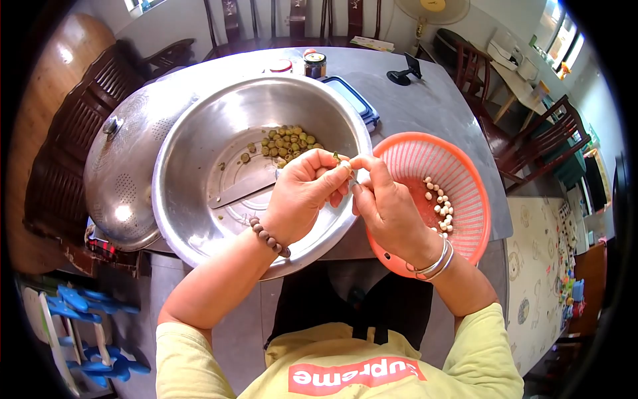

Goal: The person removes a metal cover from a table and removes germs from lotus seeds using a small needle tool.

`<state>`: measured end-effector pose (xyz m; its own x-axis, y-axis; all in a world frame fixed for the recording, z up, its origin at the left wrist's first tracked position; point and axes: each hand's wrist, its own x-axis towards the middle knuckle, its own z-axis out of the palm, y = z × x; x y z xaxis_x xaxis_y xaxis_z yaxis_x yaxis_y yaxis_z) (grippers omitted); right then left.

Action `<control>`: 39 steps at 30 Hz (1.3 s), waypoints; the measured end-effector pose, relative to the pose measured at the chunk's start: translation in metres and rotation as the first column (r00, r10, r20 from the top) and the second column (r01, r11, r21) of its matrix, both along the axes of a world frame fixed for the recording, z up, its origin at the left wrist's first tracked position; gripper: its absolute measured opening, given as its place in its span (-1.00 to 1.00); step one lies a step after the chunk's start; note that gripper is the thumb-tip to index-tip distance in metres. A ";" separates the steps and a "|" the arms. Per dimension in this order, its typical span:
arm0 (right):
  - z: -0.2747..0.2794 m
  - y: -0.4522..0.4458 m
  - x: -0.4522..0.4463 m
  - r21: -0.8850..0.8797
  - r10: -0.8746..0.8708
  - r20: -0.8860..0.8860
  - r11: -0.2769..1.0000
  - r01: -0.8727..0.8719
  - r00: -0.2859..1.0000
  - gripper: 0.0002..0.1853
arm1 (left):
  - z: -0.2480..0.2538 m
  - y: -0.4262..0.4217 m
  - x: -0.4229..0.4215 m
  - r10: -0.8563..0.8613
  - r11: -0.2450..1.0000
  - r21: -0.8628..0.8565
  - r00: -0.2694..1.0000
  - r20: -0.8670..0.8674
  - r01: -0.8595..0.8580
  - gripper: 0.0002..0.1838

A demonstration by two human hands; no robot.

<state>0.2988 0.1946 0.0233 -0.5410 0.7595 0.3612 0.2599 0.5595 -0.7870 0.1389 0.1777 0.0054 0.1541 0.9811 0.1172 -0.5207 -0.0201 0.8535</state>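
Observation:
My left hand [307, 188] and my right hand [393, 211] meet over the right rim of a large steel basin [193, 126]. Their fingertips pinch a small lotus seed with green peel [337, 159] from both sides; the fingers cover most of it. Inside the basin lie several greenish-brown lotus seeds [284, 141] in a heap. A flat metal blade [242, 191] also rests there, its near end hidden behind my left hand. Beneath my right hand stands an orange plastic basket [468, 179] with several white peeled seeds [441, 206] in it.
A perforated steel lid [123, 169] leans left of the basin. Behind it are a dark jar [315, 65], a blue-rimmed container [355, 100] and a black stand [405, 70] on the grey table [432, 106]. Wooden chairs [551, 143] surround the table.

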 end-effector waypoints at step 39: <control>0.004 0.011 0.002 -0.071 0.031 0.056 0.997 -0.027 0.998 -0.65 | -0.001 0.007 0.001 0.020 0.985 -0.175 0.994 0.106 -0.002 -0.86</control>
<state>0.3006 0.2052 0.0272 -0.5810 0.7657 0.2760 0.2900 0.5116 -0.8088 0.1402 0.1847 0.0049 0.1390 0.9895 -0.0404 -0.6095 0.1176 0.7840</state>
